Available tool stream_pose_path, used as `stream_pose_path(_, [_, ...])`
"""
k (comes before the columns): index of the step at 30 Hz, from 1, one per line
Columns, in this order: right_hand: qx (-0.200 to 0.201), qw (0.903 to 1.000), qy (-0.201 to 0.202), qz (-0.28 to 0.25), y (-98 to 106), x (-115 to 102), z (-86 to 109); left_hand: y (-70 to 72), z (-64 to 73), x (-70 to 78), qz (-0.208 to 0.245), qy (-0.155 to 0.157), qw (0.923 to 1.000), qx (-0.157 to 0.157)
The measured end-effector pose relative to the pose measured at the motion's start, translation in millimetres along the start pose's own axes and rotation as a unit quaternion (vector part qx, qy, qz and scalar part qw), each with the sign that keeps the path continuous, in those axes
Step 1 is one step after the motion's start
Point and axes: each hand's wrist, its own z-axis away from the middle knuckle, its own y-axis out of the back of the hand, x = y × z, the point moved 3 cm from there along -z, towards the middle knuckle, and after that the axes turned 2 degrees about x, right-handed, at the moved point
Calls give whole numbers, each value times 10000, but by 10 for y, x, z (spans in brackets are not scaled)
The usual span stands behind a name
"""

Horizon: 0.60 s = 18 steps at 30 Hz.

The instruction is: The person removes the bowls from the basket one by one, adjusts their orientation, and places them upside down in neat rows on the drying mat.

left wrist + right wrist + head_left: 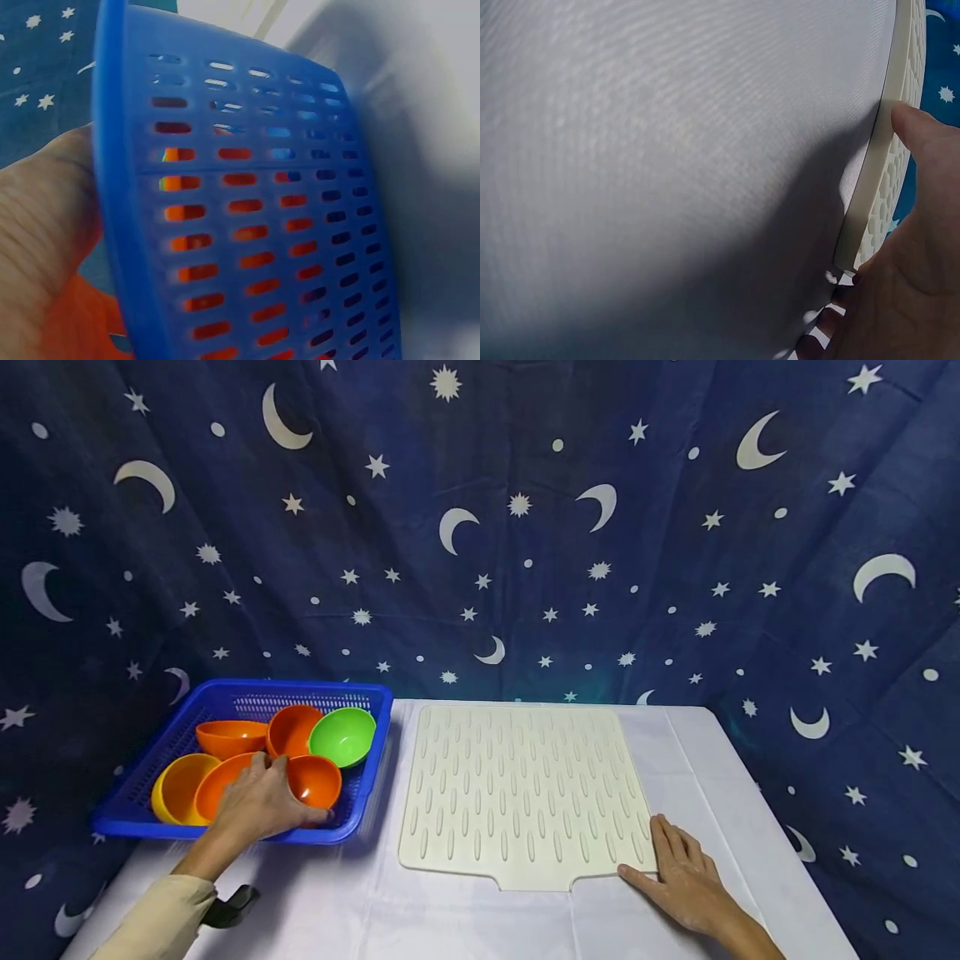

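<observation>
My left hand (262, 800) reaches into a blue plastic basket (360, 814) and grips a small orange bowl (315, 779) at its front right. Its thumb is on the bowl's near side, its fingertips on the left. Beside it sit a larger orange bowl (221, 785), a yellow-orange bowl (177, 789), two more orange bowls at the back and a green bowl (343, 737). My right hand (686, 881) touches the front right corner of a cream ridged drying mat (525, 785), fingers fairly straight, thumb at the front edge. In the left wrist view, the basket wall (247, 195) hides most of the bowls.
A white cloth (442, 918) covers the table under the mat and basket. Behind and at both sides hangs a dark blue curtain (517, 460) with moons and stars. A dark band (231, 906) shows at my left wrist.
</observation>
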Motion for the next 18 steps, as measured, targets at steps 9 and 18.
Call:
stream_pose_path(9, [119, 9999, 8, 13, -19, -34, -21, 98, 33, -27, 400, 343, 9986, 18])
stream_pose_path(18, [0, 9997, -110, 212, -23, -29, -22, 126, 106, 43, 797, 330, 9945, 596])
